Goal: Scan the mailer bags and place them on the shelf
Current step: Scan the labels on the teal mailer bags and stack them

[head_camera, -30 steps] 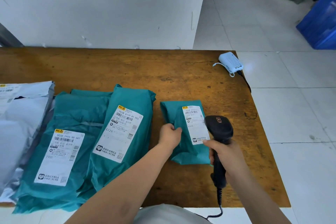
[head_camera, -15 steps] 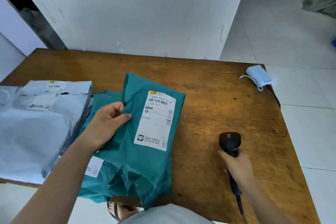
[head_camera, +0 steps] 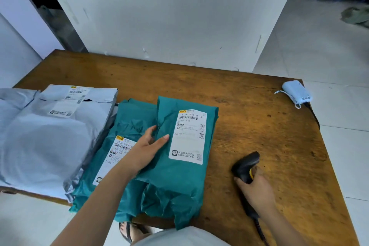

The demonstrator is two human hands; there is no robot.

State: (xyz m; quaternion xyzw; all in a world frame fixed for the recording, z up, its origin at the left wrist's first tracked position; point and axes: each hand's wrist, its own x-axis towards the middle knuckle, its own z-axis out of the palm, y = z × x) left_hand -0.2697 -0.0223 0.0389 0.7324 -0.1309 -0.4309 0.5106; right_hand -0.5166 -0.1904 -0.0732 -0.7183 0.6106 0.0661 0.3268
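The teal mailer bag (head_camera: 175, 185) on top of the pile lies label-up near the middle of the wooden table (head_camera: 259, 126), its near end hanging over the table's front edge. Its white label (head_camera: 188, 136) faces the camera, and the printed code E018 can be read. The left hand (head_camera: 146, 151) rests on the bag's left edge with its fingers straight. The thumb lies on the top bag just beside the label, and the other fingers point into the fold where this bag overlaps a second teal mailer bag (head_camera: 129, 120) underneath. That lower bag sticks out to the left, and the forearm partly covers its own label. Further left, touching the teal pile, grey mailer bags (head_camera: 44, 142) lie stacked flat. The right hand (head_camera: 257, 187) is to the right of the top bag and apart from it. Its fingers are wrapped round the handle of a black scanner (head_camera: 246, 166), whose head tilts towards the bag, low over the wood. The scanner's cable (head_camera: 259, 227) runs off towards the person. A white device (head_camera: 296, 93) sits at the table's far right corner.
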